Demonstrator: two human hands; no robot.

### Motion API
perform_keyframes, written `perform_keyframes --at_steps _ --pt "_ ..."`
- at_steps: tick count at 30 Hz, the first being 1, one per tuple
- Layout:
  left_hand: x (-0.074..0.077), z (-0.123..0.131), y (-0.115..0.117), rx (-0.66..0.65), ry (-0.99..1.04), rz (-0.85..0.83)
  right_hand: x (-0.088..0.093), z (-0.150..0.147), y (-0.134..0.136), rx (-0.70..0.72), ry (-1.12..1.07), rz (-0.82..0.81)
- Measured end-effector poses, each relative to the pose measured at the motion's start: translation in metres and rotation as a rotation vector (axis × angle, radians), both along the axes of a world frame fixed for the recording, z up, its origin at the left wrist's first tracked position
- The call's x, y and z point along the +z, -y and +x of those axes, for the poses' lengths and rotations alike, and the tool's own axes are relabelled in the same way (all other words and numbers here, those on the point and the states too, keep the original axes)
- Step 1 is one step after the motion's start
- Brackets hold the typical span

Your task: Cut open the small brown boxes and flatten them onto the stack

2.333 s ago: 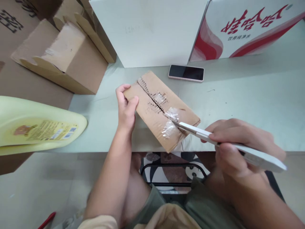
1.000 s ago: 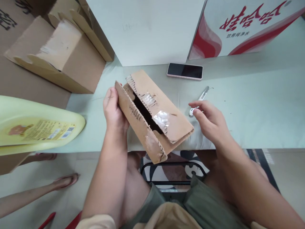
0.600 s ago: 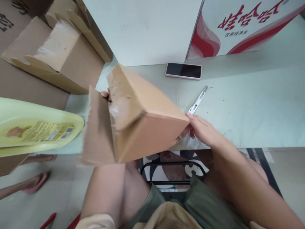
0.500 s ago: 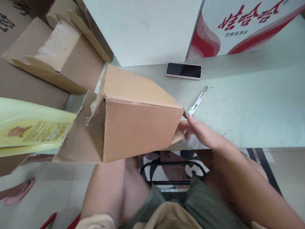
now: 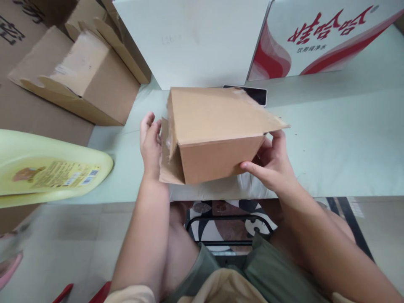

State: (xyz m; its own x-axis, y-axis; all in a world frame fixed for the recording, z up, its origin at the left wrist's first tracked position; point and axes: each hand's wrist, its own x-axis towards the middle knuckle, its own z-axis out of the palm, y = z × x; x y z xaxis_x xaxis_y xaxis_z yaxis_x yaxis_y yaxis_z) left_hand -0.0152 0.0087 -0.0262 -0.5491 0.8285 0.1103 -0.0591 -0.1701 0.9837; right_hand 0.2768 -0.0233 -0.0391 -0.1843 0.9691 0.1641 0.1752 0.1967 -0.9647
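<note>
A brown cardboard box [image 5: 221, 155] with torn, taped edges is tilted over the front part of the pale green table, its left flap [image 5: 172, 170] folded out. My right hand [image 5: 274, 162] grips the box's right end, the thumb on its front face and the fingers partly hidden behind the edge. Beside the left flap is my left hand [image 5: 150, 145], fingers raised and apart, the palm side against or very near the cardboard. A phone [image 5: 260, 96] lies behind the box, which covers part of it.
A white box [image 5: 192, 42] and a red-and-white printed carton [image 5: 315, 46] stand along the back. Cut cardboard boxes [image 5: 104, 80] are at the left. A yellow-green bottle [image 5: 57, 168] juts in from the left edge. The table's front edge runs above my lap.
The box has moved right and back, turning a little, and now covers part of the phone and the white utility knife. My left hand has come up from below to its left side; my right hand now grips it.
</note>
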Motion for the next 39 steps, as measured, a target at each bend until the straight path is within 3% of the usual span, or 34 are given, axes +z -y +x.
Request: perform_keyframes --at_steps 4,8,14,18,26,29,34,39 --pt "-0.004 0.003 0.006 -0.035 -0.108 -0.113 -0.003 0.003 -0.005 -0.188 0.171 0.015" --pt "0.001 0.008 0.012 -0.139 -0.231 -0.253 0.008 0.000 -0.005 -0.192 0.252 -0.038" --pt "0.003 0.004 0.012 -0.175 0.092 -0.263 0.012 -0.004 -0.004 -0.167 0.214 -0.038" --pt "0.001 -0.006 0.012 -0.286 0.188 -0.323 0.010 -0.004 -0.004 -0.174 0.224 -0.038" --pt "0.033 -0.004 0.024 -0.471 0.314 -0.089 0.010 0.001 -0.004 -0.292 0.279 0.022" --pt "0.035 0.002 0.023 -0.443 0.314 -0.064 0.008 0.001 -0.004 -0.291 0.279 0.009" --pt "0.021 0.004 0.019 -0.241 0.203 -0.103 0.009 -0.001 -0.003 -0.262 0.265 -0.021" --pt "0.013 -0.006 0.018 -0.204 0.226 -0.082 0.006 0.001 -0.003 -0.169 0.132 -0.008"
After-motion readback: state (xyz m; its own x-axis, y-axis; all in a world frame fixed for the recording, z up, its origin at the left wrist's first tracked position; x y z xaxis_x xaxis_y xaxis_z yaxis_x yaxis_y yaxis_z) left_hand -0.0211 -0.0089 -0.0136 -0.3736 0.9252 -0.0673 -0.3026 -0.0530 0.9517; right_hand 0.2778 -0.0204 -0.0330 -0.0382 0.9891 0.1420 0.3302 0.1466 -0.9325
